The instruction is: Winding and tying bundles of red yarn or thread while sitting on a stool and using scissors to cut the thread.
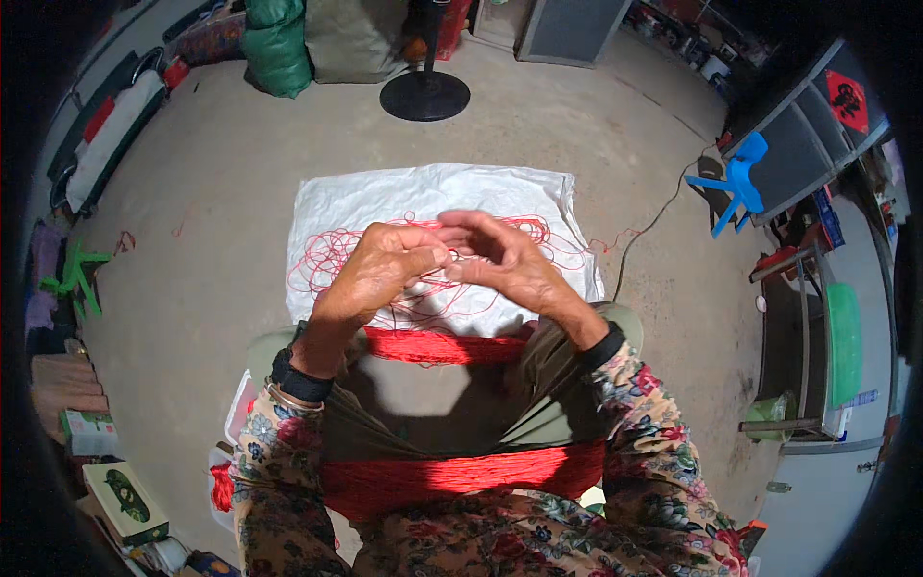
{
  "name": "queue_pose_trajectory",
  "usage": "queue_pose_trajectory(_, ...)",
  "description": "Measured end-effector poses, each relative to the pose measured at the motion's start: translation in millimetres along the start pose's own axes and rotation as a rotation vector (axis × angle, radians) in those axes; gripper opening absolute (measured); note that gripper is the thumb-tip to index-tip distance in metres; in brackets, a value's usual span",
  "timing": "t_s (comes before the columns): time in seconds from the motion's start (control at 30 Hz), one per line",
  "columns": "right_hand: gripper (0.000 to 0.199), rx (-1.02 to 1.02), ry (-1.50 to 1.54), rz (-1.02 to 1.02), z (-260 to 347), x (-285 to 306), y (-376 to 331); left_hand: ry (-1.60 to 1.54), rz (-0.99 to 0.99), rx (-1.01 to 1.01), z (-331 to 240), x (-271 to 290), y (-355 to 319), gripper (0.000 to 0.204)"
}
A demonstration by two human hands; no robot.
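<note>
Both hands meet over the white sheet (327,202) in front of my knees. My left hand (377,274) has thumb and forefinger pinched together; whatever is between the tips is too small to make out. Close beside it on the right, my right hand (514,264) curves with its thumb and fingers apart. Loose loops of thin red cord (322,260) lie spread on the sheet beneath the hands. A thick red skein of cord stretches around my knees, its front band (437,346) between them and its rear band (461,478) across my lap.
A black round stand base (425,97) stands beyond the sheet, with a green sack (276,48) to its left. On the right are a blue chair (738,183) and a dark cable (642,226) along the floor. Boxes (125,505) sit at lower left.
</note>
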State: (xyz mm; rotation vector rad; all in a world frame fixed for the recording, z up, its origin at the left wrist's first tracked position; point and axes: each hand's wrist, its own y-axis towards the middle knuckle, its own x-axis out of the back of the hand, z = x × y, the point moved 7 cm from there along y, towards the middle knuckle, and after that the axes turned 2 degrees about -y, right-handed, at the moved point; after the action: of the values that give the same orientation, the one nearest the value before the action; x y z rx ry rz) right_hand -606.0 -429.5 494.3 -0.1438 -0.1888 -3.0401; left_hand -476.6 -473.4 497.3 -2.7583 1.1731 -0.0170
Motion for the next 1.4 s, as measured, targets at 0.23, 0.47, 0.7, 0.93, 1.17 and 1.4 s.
queue_pose_trajectory(0.23, 0.027, -0.307, 0.500, 0.057, -12.4, -10.8, -20.9, 0.119, 0.031, 0.009, -7.1, 9.3, 5.0, 0.018)
queue_pose_trajectory(0.47, 0.032, -0.220, 0.884, 0.020, 19.7, -7.1, -33.0, -0.095, 0.068, -0.042, 9.0, -25.8, 17.2, 0.018)
queue_pose_trajectory(0.7, 0.041, -0.167, 0.812, -0.075, 15.3, 8.5, -50.4, 0.451, 0.049, -0.372, -6.9, -48.1, 11.0, 0.022)
queue_pose_trajectory(0.93, 0.037, -0.004, -0.134, -0.216, 30.9, 29.8, -74.7, 0.866, 0.073, -0.541, -42.7, -89.6, -17.7, 0.021)
queue_pose_trajectory(1.17, 0.048, -0.088, 0.040, 0.049, 35.5, 8.6, -128.2, 0.689, 0.166, -0.417, -60.3, -90.9, -27.1, 0.017)
queue_pose_trajectory(1.4, 0.045, 0.014, 0.575, -0.175, 34.1, 30.2, -156.6, 0.595, 0.146, -0.485, -27.1, -146.7, -52.1, 0.015)
